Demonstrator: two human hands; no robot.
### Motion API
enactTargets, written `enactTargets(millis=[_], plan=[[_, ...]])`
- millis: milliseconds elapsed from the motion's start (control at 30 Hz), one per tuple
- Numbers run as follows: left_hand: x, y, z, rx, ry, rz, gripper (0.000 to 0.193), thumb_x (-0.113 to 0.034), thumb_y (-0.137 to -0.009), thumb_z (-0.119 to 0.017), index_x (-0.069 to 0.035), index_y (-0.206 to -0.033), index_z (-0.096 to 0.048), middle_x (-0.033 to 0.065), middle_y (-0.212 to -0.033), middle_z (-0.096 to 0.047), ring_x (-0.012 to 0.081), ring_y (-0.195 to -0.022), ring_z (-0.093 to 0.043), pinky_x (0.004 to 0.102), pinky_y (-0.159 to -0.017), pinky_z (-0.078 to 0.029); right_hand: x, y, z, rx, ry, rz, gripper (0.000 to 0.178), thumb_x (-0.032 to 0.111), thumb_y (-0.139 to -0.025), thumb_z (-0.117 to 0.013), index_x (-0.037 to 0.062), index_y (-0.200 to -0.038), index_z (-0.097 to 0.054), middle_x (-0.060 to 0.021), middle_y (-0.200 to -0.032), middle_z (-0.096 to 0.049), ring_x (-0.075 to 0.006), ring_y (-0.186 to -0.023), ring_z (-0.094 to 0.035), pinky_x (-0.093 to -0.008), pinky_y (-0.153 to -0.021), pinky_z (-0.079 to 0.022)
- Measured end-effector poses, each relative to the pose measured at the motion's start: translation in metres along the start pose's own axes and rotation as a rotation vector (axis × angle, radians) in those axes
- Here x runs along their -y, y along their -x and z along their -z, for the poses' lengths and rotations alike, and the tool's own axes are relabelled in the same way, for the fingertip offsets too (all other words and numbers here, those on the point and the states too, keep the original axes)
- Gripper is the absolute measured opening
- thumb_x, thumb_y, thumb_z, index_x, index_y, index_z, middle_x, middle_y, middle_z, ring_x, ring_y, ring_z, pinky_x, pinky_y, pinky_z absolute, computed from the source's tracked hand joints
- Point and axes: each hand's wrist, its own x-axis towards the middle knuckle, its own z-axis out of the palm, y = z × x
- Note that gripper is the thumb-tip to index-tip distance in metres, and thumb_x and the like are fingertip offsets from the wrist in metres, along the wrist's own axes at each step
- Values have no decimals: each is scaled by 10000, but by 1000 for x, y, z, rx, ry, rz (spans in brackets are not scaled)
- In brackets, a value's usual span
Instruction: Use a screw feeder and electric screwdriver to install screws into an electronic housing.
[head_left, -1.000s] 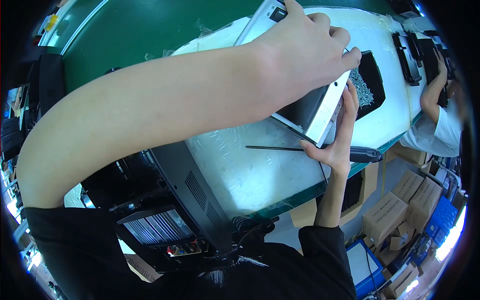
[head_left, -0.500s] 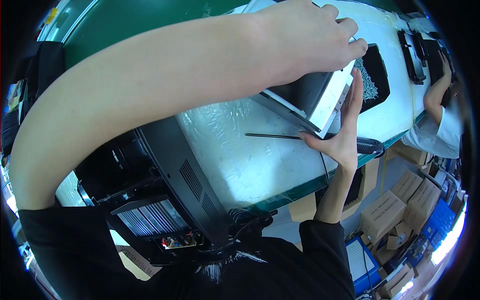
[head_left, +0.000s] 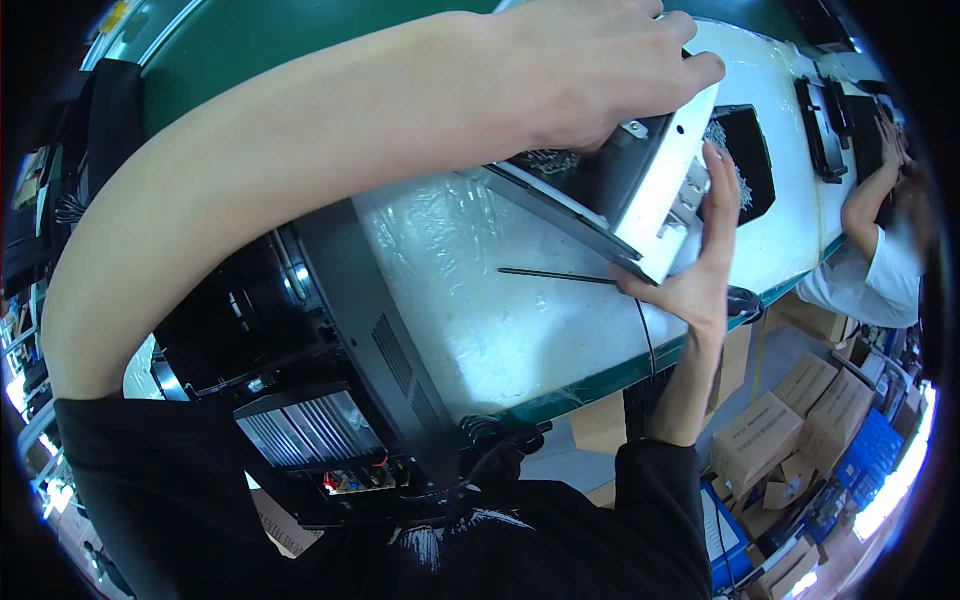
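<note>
A box-like metal housing (head_left: 646, 210) with silver sides and a dark inside is held tilted over the table. My left hand (head_left: 620, 75) reaches across from the left, its fingers curled over the far upper edge of the housing. My right hand (head_left: 692, 285) grips the near corner, thumb underneath and fingers up along the silver side. Below it lies a long thin rod (head_left: 555, 275) like a screwdriver shaft; its black handle (head_left: 742, 303) shows past my wrist. Behind my right fingers is a black tray (head_left: 755, 150) of small screws (head_left: 742, 190).
A large black machine with a vented side panel (head_left: 385, 330) stands near left by my body. The table (head_left: 450, 260) is covered in clear film. At the far right another person's arm (head_left: 868, 200) is beside black parts (head_left: 822, 130). Cardboard boxes (head_left: 755, 440) stand on the floor.
The housing has tilted between my hands, showing more of its inside and a hole in its silver side. My right hand has moved slightly right and down. Both hands keep hold.
</note>
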Motion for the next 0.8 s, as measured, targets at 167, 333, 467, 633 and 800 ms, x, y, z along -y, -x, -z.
enactTargets(millis=[167, 333, 467, 633, 800], plan=[[-43, 10, 12, 94, -554, 351, 581, -85, -748, -704, 62, -1268, -491, 192, -1087, -597, 295, -1004, -605, 399, -782, -496, 17, -11, 37, 108, 153, 54, 1146, 365, -432, -858, 30, -1430, -406, -201, -1494, -346, -321, -1374, -389, -423, -1101, -333], [-22, 3, -29, -233, 144, 188, 658, -164, -767, -773, -85, -1348, -473, 145, -1255, -572, 291, -1155, -589, 540, -892, -481, 41, 1, 58, 186, 208, -47, 1205, 373, -412, -874, 12, -1445, -372, -205, -1509, -325, -326, -1368, -389, -435, -1130, -307], [-18, 11, -36, -419, 217, 155, 613, -138, -771, -729, -3, -1316, -483, 154, -1163, -585, 269, -1072, -593, 448, -831, -493, 39, 7, 54, 152, 135, -113, 1165, 409, -416, -864, 35, -1428, -423, -209, -1474, -377, -353, -1383, -375, -451, -1079, -373], [-15, 15, -36, -490, 243, 133, 593, -172, -785, -704, 43, -1296, -496, 138, -1136, -582, 229, -1041, -583, 398, -795, -504, 35, 9, 53, 134, 127, -75, 1228, 467, -423, -869, 33, -1462, -382, -209, -1490, -353, -341, -1374, -384, -439, -1084, -370], [-7, 12, -24, -285, 216, 61, 618, -203, -784, -715, 44, -1303, -491, 144, -1172, -564, 229, -1056, -578, 411, -812, -508, 32, 12, 53, 141, 70, -124, 1256, 506, -421, -874, 23, -1466, -370, -203, -1510, -311, -328, -1360, -399, -437, -1084, -380]])
